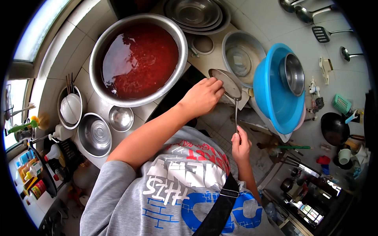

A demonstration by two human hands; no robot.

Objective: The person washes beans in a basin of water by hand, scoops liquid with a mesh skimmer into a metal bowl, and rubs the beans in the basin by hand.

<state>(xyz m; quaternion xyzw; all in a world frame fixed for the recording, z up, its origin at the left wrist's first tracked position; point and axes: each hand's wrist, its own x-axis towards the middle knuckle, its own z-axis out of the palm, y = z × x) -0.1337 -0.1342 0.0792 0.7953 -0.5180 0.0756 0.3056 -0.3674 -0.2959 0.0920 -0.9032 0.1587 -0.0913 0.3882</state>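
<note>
My right hand (240, 142) is closed round the thin metal handle of a round, flat-headed skimmer (231, 84), thumb along the handle. The skimmer is held tilted in front of my chest, its rim dark and its face pale. My left hand (204, 96) reaches across to the head, its bent fingers closed against the near rim. Whether anything small lies between those fingers is hidden. Left of my hands, a large metal basin (182, 53) holds red liquid with pulpy bits (138, 59). Beyond the skimmer is a metal basin (258, 49) with a little cloudy water.
A blue plastic basin (262, 92) with a steel bowl (294, 74) in it stands at the right. Nested metal basins (224, 17) lie at the back. Two steel bowls (94, 135) sit at left. Ladles and a slotted turner (321, 34) hang on the tiled wall.
</note>
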